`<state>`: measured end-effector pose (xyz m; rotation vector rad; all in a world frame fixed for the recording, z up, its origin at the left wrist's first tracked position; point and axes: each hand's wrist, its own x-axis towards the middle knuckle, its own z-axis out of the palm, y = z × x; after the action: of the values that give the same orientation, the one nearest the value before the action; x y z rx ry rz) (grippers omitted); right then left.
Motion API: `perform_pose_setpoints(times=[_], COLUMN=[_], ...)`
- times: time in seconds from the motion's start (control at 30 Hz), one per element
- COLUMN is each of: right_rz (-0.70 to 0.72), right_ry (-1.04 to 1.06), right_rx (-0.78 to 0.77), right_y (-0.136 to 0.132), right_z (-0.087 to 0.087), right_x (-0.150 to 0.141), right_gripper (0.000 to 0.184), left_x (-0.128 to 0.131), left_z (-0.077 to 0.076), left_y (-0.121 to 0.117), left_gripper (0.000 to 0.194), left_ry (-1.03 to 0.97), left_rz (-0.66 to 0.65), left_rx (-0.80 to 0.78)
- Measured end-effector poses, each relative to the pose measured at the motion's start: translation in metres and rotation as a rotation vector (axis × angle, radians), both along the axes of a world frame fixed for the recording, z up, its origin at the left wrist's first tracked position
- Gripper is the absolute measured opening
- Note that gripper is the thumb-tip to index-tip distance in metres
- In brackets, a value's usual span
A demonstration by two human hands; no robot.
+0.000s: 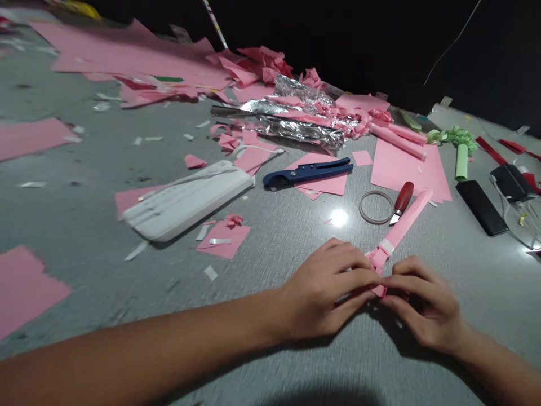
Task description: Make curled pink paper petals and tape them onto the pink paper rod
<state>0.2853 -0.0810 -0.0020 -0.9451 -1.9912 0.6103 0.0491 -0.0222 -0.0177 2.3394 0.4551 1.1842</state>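
Just right of centre: folded near end of pink paper roll
Left hand: pinching it from left
Right hand: pinching from right, equally near
Long axis: slanting away rightward, just beside red-handled knife

Place: we read a craft spot; home or workshop, we cannot tell.
Table: grey, strewn with pink paper and white snippets.
Foil: crumpled, among the paper.
Knife: red-handled, lying out; blue tool, too.
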Motion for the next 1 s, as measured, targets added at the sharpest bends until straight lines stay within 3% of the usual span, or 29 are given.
perform_pose_setpoints(times=[0.27,0.47,0.77,1.0], right_rz=[0.007,0.020,0.059,0.100], right_ry=[0.011,0.071,0.096,0.097], right_rx=[-0.007,-0.138,-0.202,-0.295], right_y=[0.0012,0.0014,0.0014,-0.0005], right_z=[0.0013,0.0019,0.0000,0.0020], right_x=[-0.0008,0.0006,0.0015,0.0004], right_gripper=[0.021,0.018,0.012,0.009], left_x=[0.0007,-0.0003,-0.0011,-0.0017], left_z=[0.0004,0.0005,-0.0009,0.0001], left_y=[0.0001,-0.0006,-0.0011,-0.0005], left_gripper=[0.005,0.010,0.010,0.014], left_ry=[0.007,0.015,0.032,0.058], left_rz=[-0.001,0.008,-0.012,-0.118], left_rx=[-0.003,0.050,0.038,0.056])
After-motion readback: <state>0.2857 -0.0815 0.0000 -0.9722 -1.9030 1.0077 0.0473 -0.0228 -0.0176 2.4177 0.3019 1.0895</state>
